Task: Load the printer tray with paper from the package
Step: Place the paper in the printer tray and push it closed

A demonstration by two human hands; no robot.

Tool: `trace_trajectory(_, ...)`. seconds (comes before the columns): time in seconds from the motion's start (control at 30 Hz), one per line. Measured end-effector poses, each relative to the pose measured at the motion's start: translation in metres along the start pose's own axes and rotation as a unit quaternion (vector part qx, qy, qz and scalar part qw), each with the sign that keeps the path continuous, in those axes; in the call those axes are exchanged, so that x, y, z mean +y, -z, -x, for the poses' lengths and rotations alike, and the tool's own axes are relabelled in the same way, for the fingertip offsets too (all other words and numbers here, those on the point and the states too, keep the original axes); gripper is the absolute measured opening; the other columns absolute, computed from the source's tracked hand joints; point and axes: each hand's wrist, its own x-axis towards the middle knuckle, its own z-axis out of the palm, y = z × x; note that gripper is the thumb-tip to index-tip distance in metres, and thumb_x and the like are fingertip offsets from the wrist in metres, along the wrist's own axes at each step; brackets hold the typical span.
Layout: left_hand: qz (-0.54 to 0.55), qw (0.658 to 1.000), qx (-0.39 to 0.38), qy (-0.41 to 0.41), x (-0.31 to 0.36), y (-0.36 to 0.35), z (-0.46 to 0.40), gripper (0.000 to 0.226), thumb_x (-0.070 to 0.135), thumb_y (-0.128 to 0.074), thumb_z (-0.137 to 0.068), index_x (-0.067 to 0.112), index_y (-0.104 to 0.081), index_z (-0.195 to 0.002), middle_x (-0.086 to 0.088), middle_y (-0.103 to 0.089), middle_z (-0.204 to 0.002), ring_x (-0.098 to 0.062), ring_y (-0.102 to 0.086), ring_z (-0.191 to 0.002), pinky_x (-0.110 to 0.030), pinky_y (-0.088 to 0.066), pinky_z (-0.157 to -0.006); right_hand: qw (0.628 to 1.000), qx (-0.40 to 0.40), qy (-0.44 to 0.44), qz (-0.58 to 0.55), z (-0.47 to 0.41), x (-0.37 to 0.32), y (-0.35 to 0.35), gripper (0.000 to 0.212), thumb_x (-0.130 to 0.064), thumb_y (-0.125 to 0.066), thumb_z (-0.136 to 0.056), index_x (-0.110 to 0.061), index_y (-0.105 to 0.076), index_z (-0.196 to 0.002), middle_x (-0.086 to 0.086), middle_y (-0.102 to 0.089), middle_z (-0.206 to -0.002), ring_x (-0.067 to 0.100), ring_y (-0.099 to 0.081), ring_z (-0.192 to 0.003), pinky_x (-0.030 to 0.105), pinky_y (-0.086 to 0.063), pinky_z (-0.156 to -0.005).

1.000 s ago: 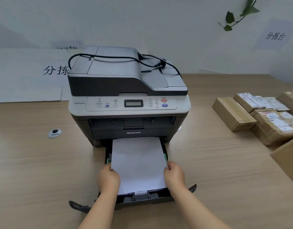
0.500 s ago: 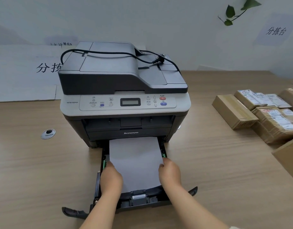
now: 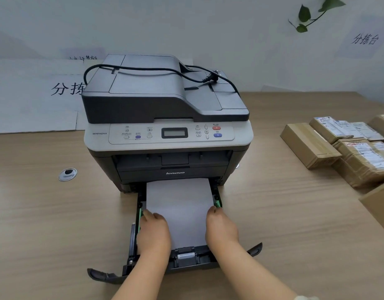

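A grey Lenovo printer (image 3: 165, 100) stands on the wooden desk with its black paper tray (image 3: 186, 257) pulled out toward me. A stack of white paper (image 3: 180, 208) lies flat in the tray, its far end under the printer body. My left hand (image 3: 153, 232) grips the stack's left edge beside the green side guide (image 3: 140, 215). My right hand (image 3: 221, 229) grips the right edge, fingertips just below the other green guide (image 3: 217, 203). The tray's front cover hangs open flat on the desk. No paper package is visible.
A black power cord (image 3: 165, 70) lies coiled on the printer's top. Brown cardboard boxes (image 3: 310, 146) and labelled parcels (image 3: 359, 156) sit on the desk at the right. A round cable grommet (image 3: 67, 174) is left of the printer. White signs (image 3: 35, 94) lean on the wall.
Both hands have slid forward along the paper's sides toward the green guides, and the stack has gone further into the tray. The camera has come closer.
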Motion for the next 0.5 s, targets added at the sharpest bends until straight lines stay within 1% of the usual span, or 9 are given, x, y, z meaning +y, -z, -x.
trace_trajectory(0.07, -0.038, 0.999, 0.021, -0.021, -0.003, 0.004, 0.002, 0.047, -0.002, -0.05, -0.086, 0.003, -0.043, -0.133, -0.017, -0.034, -0.143, -0.032, -0.032, -0.133, -0.035, -0.045, -0.095, 1.0, -0.003, -0.011, -0.013, 0.003, -0.001, 0.002, 0.061, 0.003, -0.055, -0.086, 0.0, -0.03, -0.141, 0.012, -0.043, -0.138, 0.026, -0.062, -0.107, 0.033, -0.055, -0.078)
trace_trajectory(0.13, -0.052, 0.998, 0.032, -0.036, -0.007, 0.005, 0.003, 0.045, 0.0, -0.051, -0.085, 0.008, -0.047, -0.129, -0.014, -0.037, -0.14, -0.031, -0.033, -0.131, -0.036, -0.041, -0.096, 1.0, -0.001, -0.016, -0.022, 0.006, -0.002, -0.001, 0.059, 0.003, -0.056, -0.085, -0.002, -0.034, -0.139, 0.012, -0.042, -0.137, 0.025, -0.061, -0.106, 0.033, -0.055, -0.077)
trace_trajectory(0.23, -0.019, 0.998, 0.049, -0.022, -0.014, 0.007, 0.007, 0.046, 0.002, -0.049, -0.086, 0.011, -0.044, -0.13, -0.012, -0.04, -0.138, -0.029, -0.036, -0.128, -0.034, -0.043, -0.094, 0.999, 0.019, -0.02, -0.03, 0.01, -0.004, -0.002, 0.05, 0.005, -0.056, -0.083, -0.004, -0.044, -0.13, 0.012, -0.042, -0.134, 0.025, -0.056, -0.109, 0.033, -0.054, -0.078)
trace_trajectory(0.3, 0.004, 0.998, 0.058, -0.006, -0.017, 0.007, 0.011, 0.046, 0.003, -0.047, -0.087, 0.011, -0.041, -0.131, -0.01, -0.044, -0.135, -0.027, -0.04, -0.125, -0.032, -0.045, -0.091, 0.999, 0.041, -0.013, -0.025, 0.011, -0.003, -0.003, 0.047, 0.006, -0.056, -0.08, -0.005, -0.048, -0.125, 0.012, -0.044, -0.131, 0.025, -0.049, -0.114, 0.033, -0.053, -0.079)
trace_trajectory(0.33, 0.022, 0.998, 0.061, 0.005, -0.019, 0.007, 0.012, 0.045, 0.004, -0.046, -0.086, 0.01, -0.042, -0.131, -0.01, -0.046, -0.132, -0.026, -0.042, -0.122, -0.032, -0.045, -0.089, 0.998, 0.052, -0.01, -0.021, 0.012, -0.003, -0.002, 0.046, 0.006, -0.057, -0.079, -0.006, -0.051, -0.123, 0.012, -0.047, -0.129, 0.026, -0.048, -0.114, 0.034, -0.052, -0.078)
trace_trajectory(0.37, 0.042, 0.997, 0.066, 0.013, -0.02, 0.007, 0.014, 0.044, 0.003, -0.045, -0.086, 0.008, -0.043, -0.13, -0.011, -0.048, -0.13, -0.026, -0.044, -0.12, -0.033, -0.046, -0.089, 0.997, 0.07, -0.01, -0.022, 0.011, -0.001, -0.004, 0.046, 0.006, -0.059, -0.075, -0.006, -0.055, -0.119, 0.012, -0.051, -0.124, 0.027, -0.05, -0.111, 0.035, -0.053, -0.075)
trace_trajectory(0.43, 0.078, 0.994, 0.067, 0.024, -0.022, 0.007, 0.015, 0.042, 0.001, -0.043, -0.086, 0.006, -0.044, -0.129, -0.012, -0.05, -0.129, -0.028, -0.047, -0.117, -0.033, -0.045, -0.09, 0.994, 0.099, -0.024, -0.035, 0.01, 0.003, -0.006, 0.047, 0.009, -0.065, -0.064, -0.005, -0.064, -0.109, 0.014, -0.06, -0.107, 0.03, -0.057, -0.097, 0.037, -0.053, -0.062)
trace_trajectory(0.47, 0.095, 0.993, 0.063, 0.031, -0.022, 0.008, 0.015, 0.042, 0.0, -0.041, -0.087, 0.006, -0.043, -0.129, -0.012, -0.051, -0.129, -0.028, -0.047, -0.117, -0.033, -0.044, -0.092, 0.991, 0.115, -0.035, -0.053, 0.011, 0.005, -0.007, 0.049, 0.01, -0.066, -0.061, -0.004, -0.066, -0.108, 0.014, -0.062, -0.102, 0.031, -0.059, -0.093, 0.037, -0.052, -0.059)
trace_trajectory(0.5, 0.111, 0.991, 0.059, 0.039, -0.022, 0.009, 0.015, 0.042, 0.0, -0.04, -0.088, 0.006, -0.042, -0.129, -0.013, -0.051, -0.129, -0.028, -0.047, -0.117, -0.032, -0.043, -0.093, 0.989, 0.117, -0.051, -0.077, 0.012, 0.007, -0.006, 0.05, 0.009, -0.063, -0.065, -0.004, -0.062, -0.114, 0.014, -0.061, -0.105, 0.031, -0.058, -0.096, 0.037, -0.052, -0.063)
